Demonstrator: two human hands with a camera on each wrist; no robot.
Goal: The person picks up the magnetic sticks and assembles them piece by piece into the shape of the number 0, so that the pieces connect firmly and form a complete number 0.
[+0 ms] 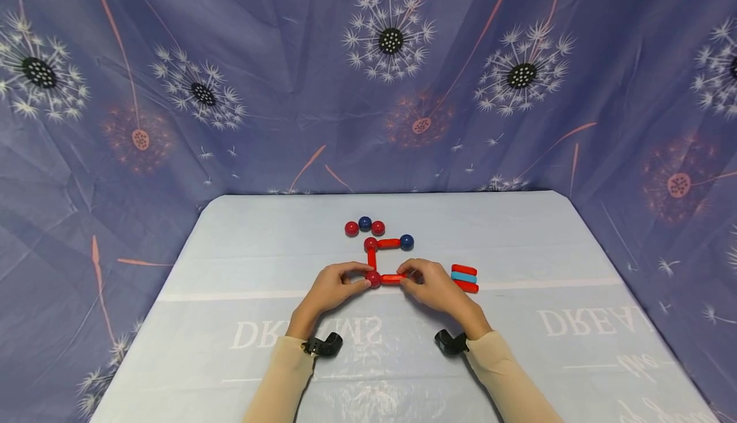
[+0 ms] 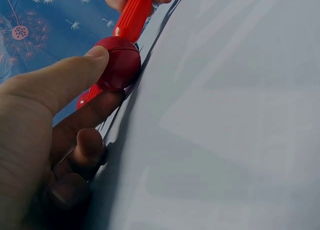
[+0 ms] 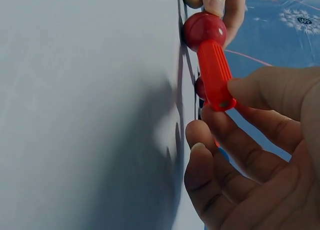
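Note:
Between thumb and fingers my left hand pinches a dark red ball at the near corner of a joined ball-and-rod shape. From that ball a ridged red rod runs to the right, its far end pinched by my right hand. A second red rod leads away from the held ball to another red ball. There a third red rod goes right to a dark blue ball. The shape has its open side to the right.
Behind the shape sit a loose red ball, a dark blue one and another red one. Right of my right hand lie a red rod, a light blue rod and another red rod. A patterned curtain surrounds the white-covered table.

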